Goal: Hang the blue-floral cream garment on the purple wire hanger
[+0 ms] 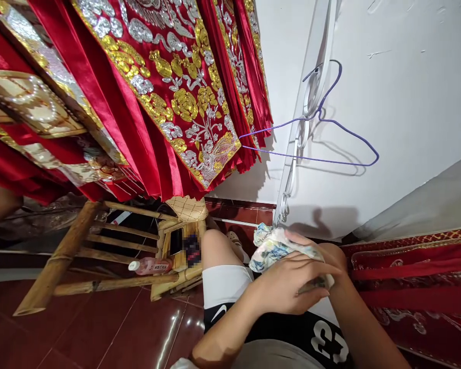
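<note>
A bunched white cloth with blue and yellow floral print (271, 251) is held above my lap. My left hand (288, 282) reaches across from the lower left, its fingers curled around the near side of the cloth. Behind it, my right hand (305, 243) comes from the right and grips the cloth's upper side; the left hand hides much of it. A small part of the cloth shows between the left thumb and fingers. My legs, in black and white shorts (226, 284), are just below.
A purple wire hanger (336, 159) hangs from a white strap (305, 110) by the wall. Red embroidered garments (184, 102) hang at upper left. Below stands a bamboo chair (61, 261), with a pink bottle (151, 265) beside its slats. Red fabric (411, 287) lies at right.
</note>
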Demonstrator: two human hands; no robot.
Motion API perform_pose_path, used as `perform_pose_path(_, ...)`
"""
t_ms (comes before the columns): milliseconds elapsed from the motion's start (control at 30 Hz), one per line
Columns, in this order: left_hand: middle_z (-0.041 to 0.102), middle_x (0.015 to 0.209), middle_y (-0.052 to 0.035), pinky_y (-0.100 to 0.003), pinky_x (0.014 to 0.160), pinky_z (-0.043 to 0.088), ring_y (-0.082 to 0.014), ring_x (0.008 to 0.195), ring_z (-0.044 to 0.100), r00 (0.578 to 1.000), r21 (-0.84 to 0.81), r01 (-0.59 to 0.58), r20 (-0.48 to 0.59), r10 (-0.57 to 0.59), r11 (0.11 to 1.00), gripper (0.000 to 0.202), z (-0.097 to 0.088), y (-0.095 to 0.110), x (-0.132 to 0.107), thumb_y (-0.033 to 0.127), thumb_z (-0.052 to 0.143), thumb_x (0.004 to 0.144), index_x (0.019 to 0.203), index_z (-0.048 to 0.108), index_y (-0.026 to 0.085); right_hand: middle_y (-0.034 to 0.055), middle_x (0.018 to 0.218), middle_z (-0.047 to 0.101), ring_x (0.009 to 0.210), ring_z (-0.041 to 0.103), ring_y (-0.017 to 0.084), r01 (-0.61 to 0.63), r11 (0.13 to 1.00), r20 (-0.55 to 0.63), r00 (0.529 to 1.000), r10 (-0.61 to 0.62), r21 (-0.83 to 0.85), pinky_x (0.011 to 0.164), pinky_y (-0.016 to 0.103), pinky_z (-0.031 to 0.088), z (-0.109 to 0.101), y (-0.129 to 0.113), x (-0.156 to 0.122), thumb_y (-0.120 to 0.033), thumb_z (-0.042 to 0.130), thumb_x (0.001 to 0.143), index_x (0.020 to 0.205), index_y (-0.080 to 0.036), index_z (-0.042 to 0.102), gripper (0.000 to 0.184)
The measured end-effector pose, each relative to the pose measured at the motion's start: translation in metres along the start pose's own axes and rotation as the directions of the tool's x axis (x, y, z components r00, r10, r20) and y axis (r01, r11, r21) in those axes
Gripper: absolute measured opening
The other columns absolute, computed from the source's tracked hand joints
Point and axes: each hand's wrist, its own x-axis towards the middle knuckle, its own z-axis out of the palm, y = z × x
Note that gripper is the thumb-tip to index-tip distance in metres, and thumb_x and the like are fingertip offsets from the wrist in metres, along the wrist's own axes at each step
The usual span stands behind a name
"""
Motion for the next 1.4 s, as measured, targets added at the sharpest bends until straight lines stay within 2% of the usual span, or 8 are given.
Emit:
perform_pose_path(200,0.059,0.138,-0.0135,-0.044,0.113,0.039,-0.0285,0.13,0.053,0.944,0.273,0.023,-0.322,0.069,0.962,0.048,-0.053,-0.008,0.008,0.024,0.058,0.093,0.141,0.05,0.024,0.0078,0.07,0.066,0.069,0.063,0.022,-0.215,0.952,0.216,0.962,0.168,0.22,0.063,0.035,0.053,-0.01,-0.035,0.02,-0.052,0.053,0.081,0.079,-0.02,0.062,0.034)
perform_pose_path(367,0.071,0.085,-0.006,-0.038,0.104,0.045,-0.0232,0.087,0.067,0.977,0.275,-0.007,0.205,-0.052,0.961,0.024,-0.069,-0.047,0.014,0.041,0.059,0.095,0.089,0.07,0.021,0.0006,0.066,0.059,0.06,0.05,0.013,-0.089,0.979,0.559,0.809,0.18,-0.185,0.056,0.025,0.04,-0.033,-0.09,0.015,-0.037,0.07,0.071,0.07,-0.018,0.059,0.022)
perform_pose_path(533,0.061,0.059,-0.0001,-0.039,0.101,0.046,-0.0174,0.061,0.058,0.979,0.524,0.107,0.094,-0.182,0.845,0.038,-0.088,-0.077,0.002,0.049,0.061,0.091,0.065,0.063,0.021,-0.0034,0.066,0.06,0.055,0.047,0.013,0.097,0.844,0.025,0.995,-0.098,-0.527,0.054,0.024,0.038,-0.06,-0.113,0.025,-0.017,0.057,0.072,0.115,-0.023,0.065,0.044)
perform_pose_path(633,0.068,0.069,-0.0064,-0.054,0.108,0.04,-0.0268,0.079,0.067,0.894,0.74,0.396,-0.174,-0.414,0.544,0.033,-0.123,-0.073,0.008,0.05,0.064,0.088,0.073,0.068,0.021,0.0004,0.08,0.069,0.058,0.052,0.015,0.083,0.844,-0.302,0.912,-0.279,-0.53,0.062,0.028,0.045,-0.075,-0.104,0.058,-0.015,0.053,0.072,0.139,-0.024,0.056,0.067)
perform_pose_path(767,0.073,0.089,-0.017,-0.047,0.088,0.051,-0.0332,0.088,0.07,0.776,0.789,0.554,-0.375,-0.506,0.265,0.022,-0.163,-0.053,0.025,0.031,0.054,0.092,0.089,0.07,0.017,0.0084,0.098,0.074,0.086,0.065,0.022,0.151,0.883,-0.361,0.872,-0.331,-0.445,0.082,0.033,0.05,-0.097,-0.085,0.101,-0.022,0.047,0.074,0.115,-0.016,0.072,0.048)
perform_pose_path(967,0.07,0.103,-0.0116,-0.034,0.086,0.049,-0.0243,0.093,0.066,0.909,0.643,0.385,-0.387,-0.153,0.662,0.022,-0.172,-0.033,0.043,0.029,0.04,0.097,0.092,0.059,0.02,0.0039,0.07,0.068,0.067,0.06,0.019,0.06,0.931,-0.626,0.724,-0.289,-0.36,0.056,0.026,0.042,-0.135,-0.078,0.087,-0.026,0.057,0.06,0.076,-0.016,0.072,0.024)
perform_pose_path(1100,0.068,0.112,-0.0105,-0.034,0.088,0.049,-0.0216,0.094,0.062,0.912,0.528,0.15,-0.401,0.09,0.836,0.02,-0.169,-0.023,0.065,0.03,0.04,0.096,0.084,0.052,0.02,0.003,0.067,0.066,0.063,0.058,0.018,0.011,0.933,-0.658,0.706,-0.261,-0.358,0.054,0.025,0.041,-0.141,-0.087,0.061,-0.024,0.056,0.057,0.072,-0.017,0.07,0.022)
perform_pose_path(1400,0.072,0.098,-0.0114,-0.041,0.098,0.05,-0.0275,0.104,0.066,0.988,0.756,0.1,-0.153,0.026,0.647,0.022,-0.181,-0.009,0.051,0.029,0.047,0.088,0.068,0.052,0.02,0.0023,0.067,0.066,0.061,0.054,0.017,0.004,0.861,-0.605,0.71,-0.36,-0.508,0.053,0.025,0.035,-0.134,-0.089,0.048,-0.022,0.055,0.061,0.077,-0.017,0.071,0.023)
